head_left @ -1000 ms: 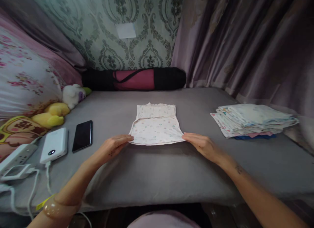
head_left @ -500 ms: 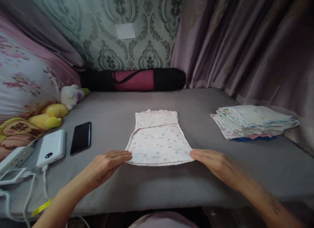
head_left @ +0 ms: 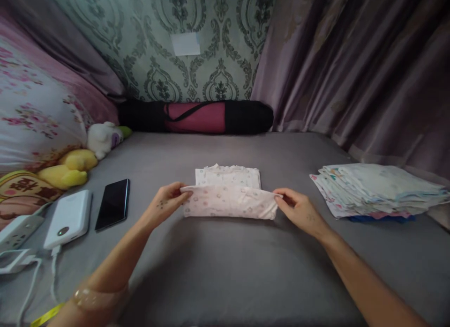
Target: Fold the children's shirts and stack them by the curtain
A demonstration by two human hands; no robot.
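Note:
A small white printed garment (head_left: 230, 203) lies in the middle of the grey surface, its near part lifted and folded back towards its ruffled far edge. My left hand (head_left: 168, 201) pinches the left corner of the raised edge between thumb and fingers. At the opposite corner, my right hand (head_left: 296, 209) grips the same edge in the same way. The edge is stretched nearly straight between both hands, and the far strip of the garment shows behind it.
A stack of folded cloths (head_left: 379, 189) sits at the right. On the left are a black phone (head_left: 113, 205), a white power bank (head_left: 68, 219) with cables, and plush toys (head_left: 66, 174). A black and pink rolled bag (head_left: 195, 117) lies along the wall.
Both hands have moved away from me and up, lifting the garment's near edge and folding it over the middle. The view has shifted slightly.

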